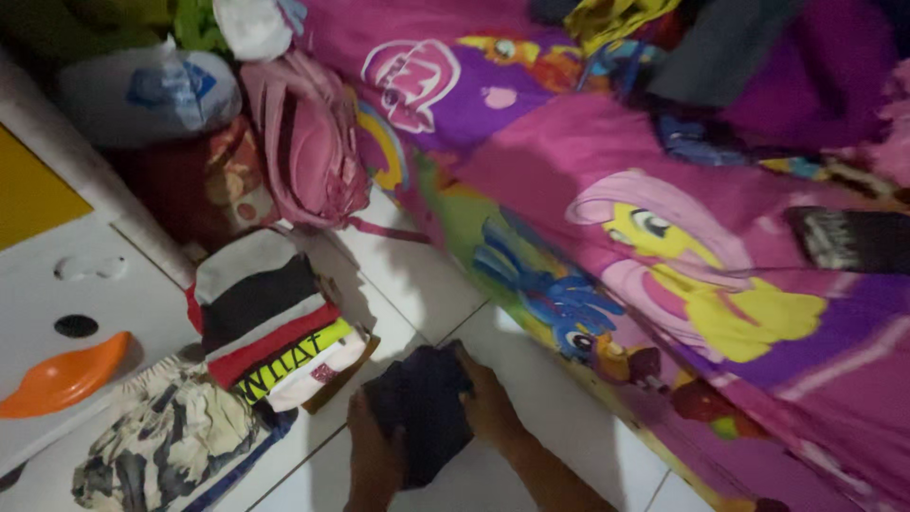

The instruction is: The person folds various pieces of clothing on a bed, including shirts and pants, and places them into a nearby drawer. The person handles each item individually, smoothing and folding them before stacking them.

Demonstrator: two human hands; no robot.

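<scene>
A folded dark navy garment [424, 408] lies on the white tiled floor near the bottom middle of the head view. My left hand [373, 453] grips its left edge and my right hand [488, 403] presses on its right edge. Just left of it stands a stack of folded clothes [270, 332] in grey, black, red, yellow-green and white. A patterned cream and dark garment [171, 436] lies folded further left.
A bed with a pink cartoon-pony sheet [664, 237] fills the right side. A pink backpack [308, 142] leans by the bed's corner. A white cabinet [85, 284] with an orange part stands at left. Dark clothes [853, 237] lie on the bed.
</scene>
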